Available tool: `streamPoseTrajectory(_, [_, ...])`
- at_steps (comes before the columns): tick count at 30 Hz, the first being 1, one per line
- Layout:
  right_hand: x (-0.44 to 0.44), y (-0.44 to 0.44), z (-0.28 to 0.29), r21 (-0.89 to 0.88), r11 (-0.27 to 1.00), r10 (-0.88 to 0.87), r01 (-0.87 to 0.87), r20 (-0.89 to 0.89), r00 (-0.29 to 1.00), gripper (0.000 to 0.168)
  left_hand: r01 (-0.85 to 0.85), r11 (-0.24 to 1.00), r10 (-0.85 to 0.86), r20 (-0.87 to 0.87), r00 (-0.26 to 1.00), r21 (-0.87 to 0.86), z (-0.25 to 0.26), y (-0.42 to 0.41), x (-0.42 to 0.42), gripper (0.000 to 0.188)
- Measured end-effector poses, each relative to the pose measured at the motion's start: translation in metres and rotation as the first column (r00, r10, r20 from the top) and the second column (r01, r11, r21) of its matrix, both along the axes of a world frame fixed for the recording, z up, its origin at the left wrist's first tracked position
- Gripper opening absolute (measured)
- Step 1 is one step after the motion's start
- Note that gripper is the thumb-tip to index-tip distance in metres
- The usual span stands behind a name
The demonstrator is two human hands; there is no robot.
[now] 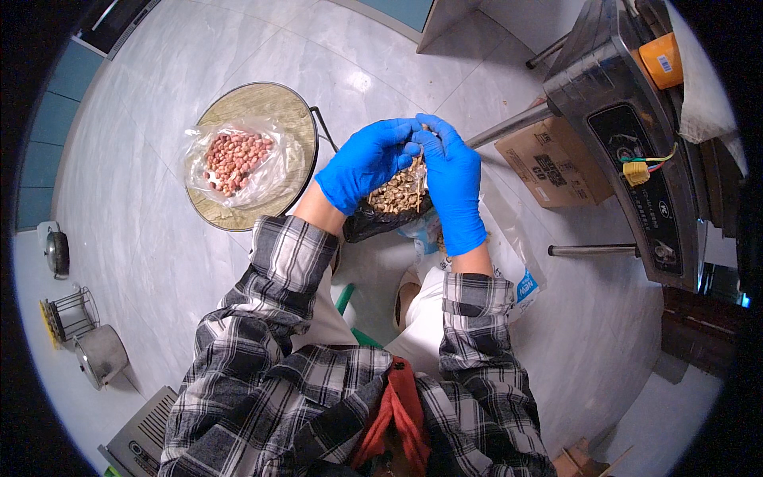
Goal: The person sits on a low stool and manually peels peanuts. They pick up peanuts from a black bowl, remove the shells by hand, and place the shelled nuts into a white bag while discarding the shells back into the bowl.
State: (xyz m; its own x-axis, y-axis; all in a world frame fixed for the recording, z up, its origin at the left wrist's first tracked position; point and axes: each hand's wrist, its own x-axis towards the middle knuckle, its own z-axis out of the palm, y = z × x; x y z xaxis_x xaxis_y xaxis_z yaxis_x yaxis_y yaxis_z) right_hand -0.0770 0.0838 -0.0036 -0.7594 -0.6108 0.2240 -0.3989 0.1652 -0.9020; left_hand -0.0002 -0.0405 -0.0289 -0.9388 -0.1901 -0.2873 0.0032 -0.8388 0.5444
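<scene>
My left hand (pixel 372 161) and my right hand (pixel 450 179), both in blue gloves, meet at the fingertips above a black plastic bag (pixel 381 223). A small brownish piece, perhaps a peanut in its shell, shows between the fingers of my right hand; what my left fingertips pinch, if anything, is hidden. Many tan shells or unshelled peanuts (pixel 396 194) fill the black bag. To the left, shelled reddish peanuts (pixel 235 158) lie in a clear plastic bag (pixel 280 161) on a round wood-patterned stool or small table (pixel 253 95).
A white printed plastic sack (pixel 501 250) lies right of my knees. Farther right stand a steel gas stove (pixel 632 149) on metal legs and a cardboard box (pixel 554 161). A metal pot (pixel 101 355) and a wire rack (pixel 77 310) are at the far left.
</scene>
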Motion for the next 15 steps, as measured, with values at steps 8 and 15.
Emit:
streamPoseTrajectory(8, [-0.003, 0.003, 0.009, 0.002, 1.0, -0.021, 0.021, 0.259, 0.966, 0.023, -0.022, 0.974, 0.029, 0.028, 0.999, -0.227, 0.001, -0.008, 0.004, 0.029])
streamPoseTrajectory(15, [-0.009, 0.005, 0.0, 0.03, 0.999, 0.035, -0.043, 0.224, 0.974, 0.024, -0.249, 0.938, 0.265, 0.038, 0.963, -0.239, 0.007, -0.018, 0.014, 0.03])
